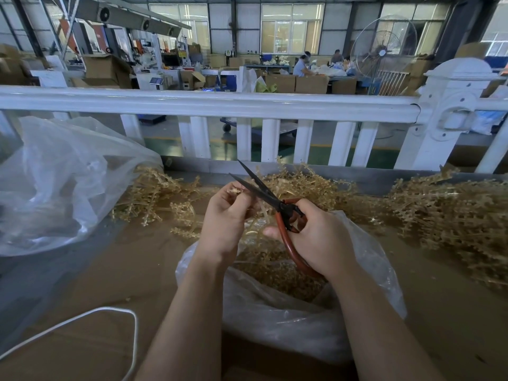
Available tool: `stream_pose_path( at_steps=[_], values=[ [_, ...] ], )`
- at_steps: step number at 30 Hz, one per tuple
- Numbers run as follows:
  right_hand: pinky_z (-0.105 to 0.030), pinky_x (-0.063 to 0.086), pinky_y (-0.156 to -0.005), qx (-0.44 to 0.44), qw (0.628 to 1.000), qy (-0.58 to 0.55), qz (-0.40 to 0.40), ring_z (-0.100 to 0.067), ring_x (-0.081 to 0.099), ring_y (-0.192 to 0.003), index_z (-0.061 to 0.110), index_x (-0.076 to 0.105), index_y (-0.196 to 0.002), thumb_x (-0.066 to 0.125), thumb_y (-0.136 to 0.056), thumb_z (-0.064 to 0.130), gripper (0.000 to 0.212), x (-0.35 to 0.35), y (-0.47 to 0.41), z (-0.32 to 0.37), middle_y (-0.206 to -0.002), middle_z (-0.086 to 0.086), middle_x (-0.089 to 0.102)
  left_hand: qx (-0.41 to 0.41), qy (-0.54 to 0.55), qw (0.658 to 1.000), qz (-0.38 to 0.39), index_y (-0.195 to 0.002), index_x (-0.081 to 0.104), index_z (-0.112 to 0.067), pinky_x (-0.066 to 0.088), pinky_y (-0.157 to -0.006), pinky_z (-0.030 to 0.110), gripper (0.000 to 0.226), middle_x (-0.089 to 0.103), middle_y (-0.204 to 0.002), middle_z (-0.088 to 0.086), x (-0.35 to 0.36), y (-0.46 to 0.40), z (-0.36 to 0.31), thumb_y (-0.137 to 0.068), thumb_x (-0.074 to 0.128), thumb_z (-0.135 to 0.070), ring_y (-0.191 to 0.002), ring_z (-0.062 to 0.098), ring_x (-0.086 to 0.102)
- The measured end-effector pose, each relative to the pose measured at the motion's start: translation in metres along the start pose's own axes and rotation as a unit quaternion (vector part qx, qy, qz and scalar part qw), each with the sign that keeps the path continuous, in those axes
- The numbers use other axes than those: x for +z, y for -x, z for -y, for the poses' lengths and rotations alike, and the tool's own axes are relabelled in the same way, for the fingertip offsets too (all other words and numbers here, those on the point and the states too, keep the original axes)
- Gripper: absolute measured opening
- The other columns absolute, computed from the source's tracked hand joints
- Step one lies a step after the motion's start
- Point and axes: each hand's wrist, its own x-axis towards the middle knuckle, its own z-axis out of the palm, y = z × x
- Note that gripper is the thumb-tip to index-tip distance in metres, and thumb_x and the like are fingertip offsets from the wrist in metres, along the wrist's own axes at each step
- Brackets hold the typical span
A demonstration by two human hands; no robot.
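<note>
I am at the snipping step. My left hand (222, 215) is curled, pinching a small pale sprig (235, 191) between thumb and fingertips, directly above the far edge of the open plastic bag (275, 320) that lies on the table (110, 270). My right hand (316, 235) grips the scissors (275, 198) through their red loops, also over the bag on its right side. The dark blades stand apart, pointing away from me, with the sprig just beside them at the left. I cannot tell whether it already sits between the edges.

The bag holds a bed of cut tan bits, so I judge the work well under way. Heaps of uncut branches (453, 215) lie beyond the bag and to its right, so plenty remains.

Next, I reckon, the sprig must slide deep between the blades and the right hand must squeeze, with the left fingertips kept back from the edges. The piece should drop straight down into the bag, so both hands need to stay over its mouth.
</note>
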Motion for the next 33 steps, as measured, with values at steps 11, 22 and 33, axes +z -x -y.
stream_pose_path(
  at_steps=[11, 22, 33],
  values=[
    [-0.012, 0.039, -0.056, -0.004, 1.0, 0.03, -0.006, 0.0, 0.057, -0.072, 0.032, 0.059, -0.097, 0.045, -0.058, 0.095, 0.075, -0.0011, -0.0017, -0.0012, -0.078, 0.023, 0.059, 0.017, -0.006, 1.0, 0.002, -0.084, 0.069, -0.012, 0.049, -0.066, 0.021, 0.016, 0.063, -0.069, -0.006, -0.0014, 0.0015, 0.0007, -0.096, 0.06, -0.01, -0.065, 0.008, 0.054],
    [-0.003, 0.035, -0.056, -0.022, 0.999, 0.029, -0.04, 0.002, 0.06, -0.068, 0.031, 0.067, -0.095, 0.051, -0.063, 0.091, 0.07, -0.0035, 0.0011, 0.0, -0.077, 0.021, 0.066, 0.021, 0.025, 0.999, 0.018, -0.077, 0.069, -0.019, 0.046, -0.065, 0.018, 0.026, 0.06, -0.066, -0.006, -0.0005, 0.0019, -0.0026, -0.097, 0.057, -0.007, -0.064, 0.007, 0.052],
    [-0.007, 0.041, -0.056, -0.013, 1.0, 0.002, -0.018, 0.002, 0.062, -0.068, 0.026, 0.068, -0.091, 0.057, -0.061, 0.088, 0.07, -0.0029, 0.0004, -0.0014, -0.076, 0.018, 0.067, 0.002, 0.032, 0.999, 0.02, -0.086, 0.061, -0.009, 0.049, -0.072, 0.024, 0.009, 0.063, -0.074, 0.001, -0.0016, 0.0017, -0.0029, -0.094, 0.057, -0.004, -0.07, 0.011, 0.057]
  ],
)
